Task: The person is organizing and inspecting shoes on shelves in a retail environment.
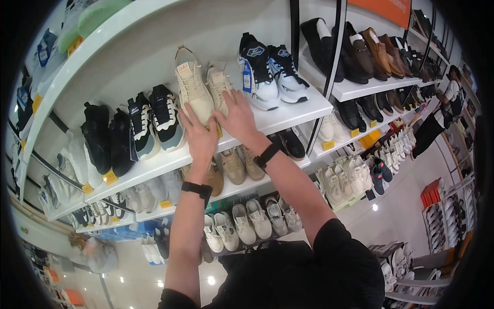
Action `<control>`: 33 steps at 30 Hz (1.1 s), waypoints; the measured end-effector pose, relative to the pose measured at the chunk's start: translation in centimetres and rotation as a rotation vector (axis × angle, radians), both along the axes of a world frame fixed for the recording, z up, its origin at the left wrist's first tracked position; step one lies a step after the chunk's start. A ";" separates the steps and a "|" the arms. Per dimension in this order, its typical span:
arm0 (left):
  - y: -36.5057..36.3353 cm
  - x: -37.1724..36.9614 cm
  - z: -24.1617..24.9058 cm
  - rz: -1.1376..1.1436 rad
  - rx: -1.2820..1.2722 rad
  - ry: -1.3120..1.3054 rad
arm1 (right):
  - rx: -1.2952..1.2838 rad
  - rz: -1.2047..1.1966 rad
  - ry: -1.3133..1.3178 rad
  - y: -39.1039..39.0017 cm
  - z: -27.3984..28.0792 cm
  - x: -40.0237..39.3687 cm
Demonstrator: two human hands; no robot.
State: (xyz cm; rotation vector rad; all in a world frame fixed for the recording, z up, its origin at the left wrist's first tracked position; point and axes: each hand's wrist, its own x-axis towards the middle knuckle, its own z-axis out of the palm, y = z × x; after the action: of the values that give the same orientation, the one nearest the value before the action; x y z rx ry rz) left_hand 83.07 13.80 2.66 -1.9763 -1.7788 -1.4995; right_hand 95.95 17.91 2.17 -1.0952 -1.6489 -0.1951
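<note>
Both arms reach up to a pair of beige sneakers [194, 85] on the white upper shelf [288, 116]. My left hand [198, 131] lies at the toe of the left beige shoe, its fingers apart. Against the front of the right beige shoe [218, 84] rests my right hand [236, 116], fingers spread. Neither hand is wrapped round a shoe. A yellow price tag shows partly between the hands. Black-and-white sneakers [166, 117] stand to the left, and black, white and blue sneakers [261, 74] to the right.
Lower shelves hold beige and white shoes [244, 224]. Black posts [295, 31] divide the shelving. Brown and black loafers [377, 51] line the shelf at right. One person [453, 95] stands far right; another [98, 252] is low at left.
</note>
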 end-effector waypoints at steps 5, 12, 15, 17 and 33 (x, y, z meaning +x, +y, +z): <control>-0.7 -0.3 -0.3 -0.023 0.103 0.038 | 0.276 -0.054 -0.009 -1.4 3.3 2.8; -0.6 0.0 -0.7 0.013 0.246 0.151 | -0.229 -0.255 0.162 2.6 7.8 8.0; -0.7 0.1 -0.9 0.003 0.277 0.154 | -0.412 -0.221 0.171 3.4 6.6 8.4; -0.6 0.1 -0.7 0.002 0.296 0.153 | -0.428 -0.270 0.194 3.2 6.6 8.0; -0.8 -0.2 -0.6 -0.037 0.351 0.138 | -0.150 0.295 0.759 -2.2 8.2 8.8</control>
State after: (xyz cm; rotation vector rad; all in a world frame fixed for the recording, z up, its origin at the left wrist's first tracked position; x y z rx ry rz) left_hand 82.92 13.04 2.04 -1.8904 -1.3260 -1.5200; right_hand 104.72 15.73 10.37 -0.8646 -1.1156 0.4917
